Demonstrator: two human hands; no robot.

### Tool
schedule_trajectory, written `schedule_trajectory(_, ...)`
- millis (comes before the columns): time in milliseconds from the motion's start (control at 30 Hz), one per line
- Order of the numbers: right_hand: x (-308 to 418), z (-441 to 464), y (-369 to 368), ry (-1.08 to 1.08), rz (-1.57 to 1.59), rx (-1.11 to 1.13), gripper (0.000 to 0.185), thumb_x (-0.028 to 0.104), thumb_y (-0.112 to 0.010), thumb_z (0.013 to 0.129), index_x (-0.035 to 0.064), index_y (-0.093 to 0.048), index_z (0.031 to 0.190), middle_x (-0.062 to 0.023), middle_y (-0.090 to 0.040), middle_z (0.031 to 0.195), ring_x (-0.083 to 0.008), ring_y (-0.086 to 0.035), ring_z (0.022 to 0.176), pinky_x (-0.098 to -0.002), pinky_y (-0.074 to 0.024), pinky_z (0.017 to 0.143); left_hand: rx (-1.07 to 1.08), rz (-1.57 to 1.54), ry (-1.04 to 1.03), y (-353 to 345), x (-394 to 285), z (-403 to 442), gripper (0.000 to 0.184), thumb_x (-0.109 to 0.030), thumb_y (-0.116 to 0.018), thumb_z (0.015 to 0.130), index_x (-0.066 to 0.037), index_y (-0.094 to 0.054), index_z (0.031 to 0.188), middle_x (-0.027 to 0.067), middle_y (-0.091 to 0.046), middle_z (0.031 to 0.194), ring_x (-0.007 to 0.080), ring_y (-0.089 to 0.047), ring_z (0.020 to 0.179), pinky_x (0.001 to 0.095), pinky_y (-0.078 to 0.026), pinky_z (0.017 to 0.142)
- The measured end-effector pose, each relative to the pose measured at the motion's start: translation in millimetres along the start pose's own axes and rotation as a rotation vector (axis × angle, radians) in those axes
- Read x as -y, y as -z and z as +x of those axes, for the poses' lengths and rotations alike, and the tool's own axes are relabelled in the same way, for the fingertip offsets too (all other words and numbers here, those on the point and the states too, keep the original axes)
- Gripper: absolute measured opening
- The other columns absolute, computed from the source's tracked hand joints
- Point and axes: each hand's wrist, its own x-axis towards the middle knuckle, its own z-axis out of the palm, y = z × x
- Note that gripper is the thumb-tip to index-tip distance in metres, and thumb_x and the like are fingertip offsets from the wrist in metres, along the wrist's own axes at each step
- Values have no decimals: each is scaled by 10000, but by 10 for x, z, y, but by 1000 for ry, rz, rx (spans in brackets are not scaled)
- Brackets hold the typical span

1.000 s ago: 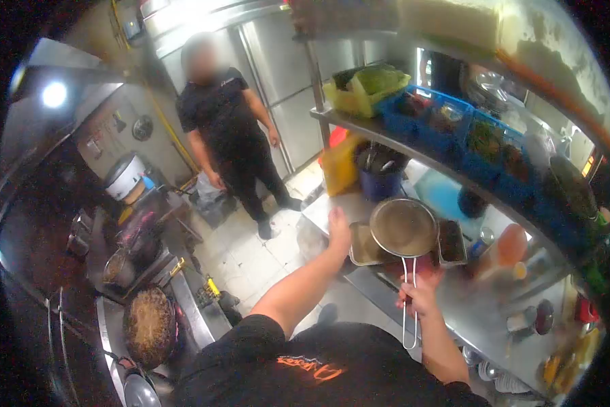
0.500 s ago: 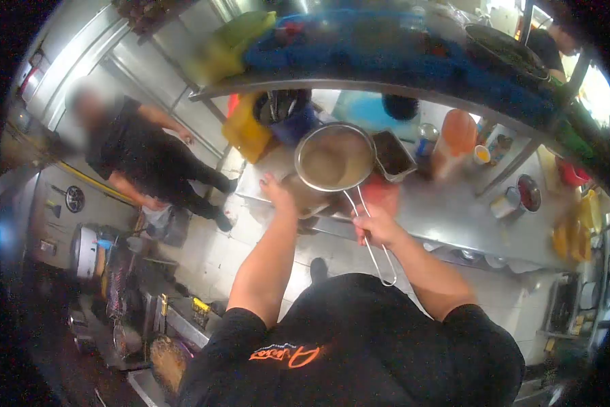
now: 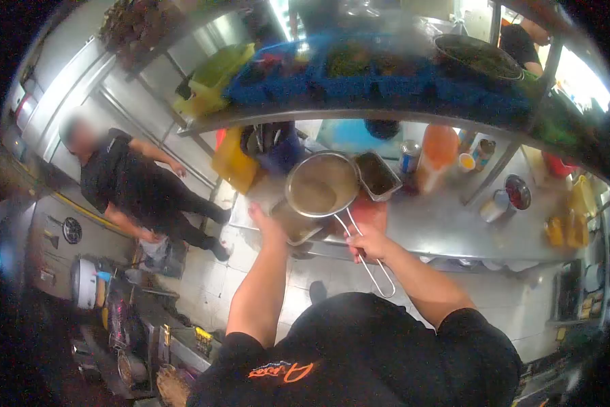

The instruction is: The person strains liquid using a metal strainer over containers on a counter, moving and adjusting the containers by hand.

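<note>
My right hand [image 3: 365, 244] is closed around the long wire handle of a round mesh strainer [image 3: 322, 184], held level above the steel counter. Just left of the strainer is my left hand [image 3: 268, 222], fingers partly stretched out and apart, beside a metal pan [image 3: 298, 227]. The strainer covers part of that pan, and I cannot tell whether my hand touches it. To the strainer's right sits a rectangular metal container [image 3: 377, 176] with dark contents, and a reddish board or lid [image 3: 368, 216] lies below it.
The steel counter [image 3: 441, 230] carries a yellow container [image 3: 236, 163], an orange-topped tub [image 3: 437, 152] and a metal cup [image 3: 495, 205]. A shelf [image 3: 359, 115] with blue bins overhangs its back. A person [image 3: 142, 176] stands at left; another person [image 3: 522, 47] is at upper right.
The view has tilted up, so the counter and shelf sit lower in it. My right hand still grips the strainer; my left hand stays near the pan.
</note>
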Motion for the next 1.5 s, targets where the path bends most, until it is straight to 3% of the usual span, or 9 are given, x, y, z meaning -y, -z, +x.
schedule_trajectory(133, -155, 28, 15, -62, -239, 120, 223, 101, -595, 911, 31, -508, 1104, -47, -532, 706, -137, -554, 585, -321, -505, 487, -195, 173, 28, -313, -206, -331, 787, -641, -333, 955, -75, -228, 1491, 131, -329, 1501, 327, -350, 1358, 463, -242, 1150)
schedule_trajectory(267, -139, 20, 60, -14, 18, 31, 246, 125, -604, 912, 25, -508, 1115, -44, -547, 697, -136, -561, 568, -325, -515, 487, -227, 164, 7, -230, -206, -302, 815, -656, -373, 934, -86, -213, 1495, 134, -280, 1523, 329, -322, 1372, 476, -228, 1153)
schedule_trajectory(400, -40, -28, 24, -29, -396, 180, 254, 109, -601, 906, 22, -505, 1124, -58, -560, 689, -144, -571, 552, -322, -510, 475, -205, 94, -58, -18, -26, -57, 847, -670, -413, 914, -97, -198, 1498, 137, -231, 1545, 331, -294, 1387, 489, -214, 1156)
schedule_trajectory(600, -64, -1, 12, -47, -84, 75, 267, 88, -605, 896, 19, -504, 1134, -49, -543, 685, -149, -546, 548, -342, -528, 505, -209, 126, 110, -479, -678, -815, 827, -638, -424, 928, -142, -141, 1526, 129, -179, 1568, 327, -249, 1412, 495, -216, 1153)
schedule_trajectory(833, -135, 5, 6, -37, 36, 53, 273, 96, -612, 894, 3, -503, 1126, -53, -544, 721, -151, -552, 566, -350, -527, 515, -221, 212, 94, -67, -438, -400, 901, -638, -440, 924, -131, -34, 1548, 121, -121, 1594, 318, -226, 1428, 486, -205, 1157)
schedule_trajectory(967, -205, -11, -73, -64, -144, 146, 220, 91, -621, 882, -16, -546, 1058, -60, -552, 718, -140, -535, 544, -320, -488, 488, -182, 215, 54, -43, -358, -374, 952, -648, -460, 911, -96, -12, 1542, 125, -99, 1598, 320, -214, 1435, 467, -187, 1165)
schedule_trajectory(1067, -87, -47, -23, 14, -101, -3, 153, 110, -631, 852, 21, -598, 972, -56, -588, 692, -145, -563, 559, -292, -438, 456, -172, 210, 36, -21, -344, -393, 966, -654, -464, 906, -84, -11, 1540, 132, -90, 1598, 317, -207, 1439, 457, -186, 1167)
schedule_trajectory(1267, -296, 70, -1, -36, -204, 134, 215, 106, -638, 838, 32, -599, 1036, -52, -593, 700, -124, -553, 579, -273, -417, 489, -148, 202, 40, -98, -360, -404, 965, -655, -456, 910, -60, -27, 1537, 151, -97, 1591, 307, -200, 1442, 455, -198, 1164)
schedule_trajectory(1500, -243, 92, -24, -5, -140, 39, 239, 73, -619, 872, 13, -529, 1085, -27, -529, 723, -123, -523, 593, -287, -448, 529, -103, 237, 23, -192, -419, -577, 933, -647, -430, 924, -64, -38, 1538, 161, -125, 1586, 337, -217, 1433, 471, -223, 1153)
